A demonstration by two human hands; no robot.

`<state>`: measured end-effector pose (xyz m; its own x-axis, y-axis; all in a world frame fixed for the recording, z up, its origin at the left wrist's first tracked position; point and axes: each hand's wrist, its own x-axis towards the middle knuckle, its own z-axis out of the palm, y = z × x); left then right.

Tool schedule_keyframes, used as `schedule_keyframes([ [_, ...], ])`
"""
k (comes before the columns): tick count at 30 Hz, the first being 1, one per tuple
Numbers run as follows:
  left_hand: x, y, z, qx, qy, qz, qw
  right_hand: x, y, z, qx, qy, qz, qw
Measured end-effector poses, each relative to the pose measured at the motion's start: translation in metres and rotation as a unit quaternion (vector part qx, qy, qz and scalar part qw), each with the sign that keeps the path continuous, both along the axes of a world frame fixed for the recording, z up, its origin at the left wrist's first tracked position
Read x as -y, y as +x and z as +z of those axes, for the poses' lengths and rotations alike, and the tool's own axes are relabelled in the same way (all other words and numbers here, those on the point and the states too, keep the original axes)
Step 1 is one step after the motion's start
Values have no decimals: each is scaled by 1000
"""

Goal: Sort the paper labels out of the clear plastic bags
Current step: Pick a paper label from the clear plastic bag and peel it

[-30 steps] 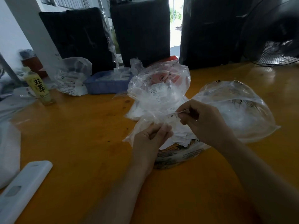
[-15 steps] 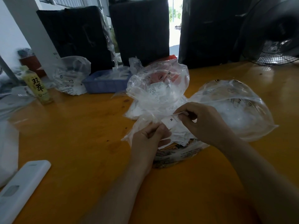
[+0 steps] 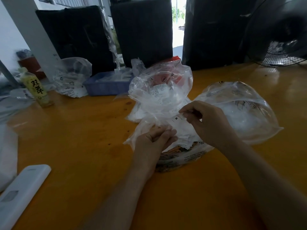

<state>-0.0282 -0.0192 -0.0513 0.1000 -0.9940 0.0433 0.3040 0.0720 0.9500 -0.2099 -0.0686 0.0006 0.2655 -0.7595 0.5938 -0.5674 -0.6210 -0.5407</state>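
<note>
Both hands work over a heap of paper labels [image 3: 184, 138] and crumpled plastic near the middle of the orange table [image 3: 74, 143]. The right hand [image 3: 207, 123] has its thumb and forefinger closed in a pinch grip on the upper edge of a white paper label [image 3: 177, 121] printed with an "M", lifted a little above the heap. The left hand [image 3: 154, 141] sits just beside and below it, fingers curled and pinching the thin clear plastic bag [image 3: 146, 130] that the label lies against. A puffed clear bag [image 3: 166, 90] with more labels inside stands behind the hands, toward the far edge, and a larger inflated clear bag [image 3: 240, 110] lies to the right, touching the heap. A printed packet [image 3: 179, 158] shows under the labels. Toward the far left corner stand a yellow drink bottle [image 3: 37, 87], another bag of labels [image 3: 71, 77] and a blue tray [image 3: 106, 83]. A white remote control [image 3: 20, 193] lies at the near left corner. A fan [image 3: 282, 39] stands at the far right corner
</note>
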Motion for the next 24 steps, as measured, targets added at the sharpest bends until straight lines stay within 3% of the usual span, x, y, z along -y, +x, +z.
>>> schedule_keyframes([
  [13, 2, 1, -2, 8, 3, -29, 1000, 3, 1, -4, -3, -3, 0, 1000],
  [18, 2, 2, -2, -26, 0, -13, 1000, 6, -2, -4, -32, -6, 4, 999],
  [24, 3, 2, -6, 21, -2, 7, 1000, 5, -3, -5, -73, 27, 40, 996],
])
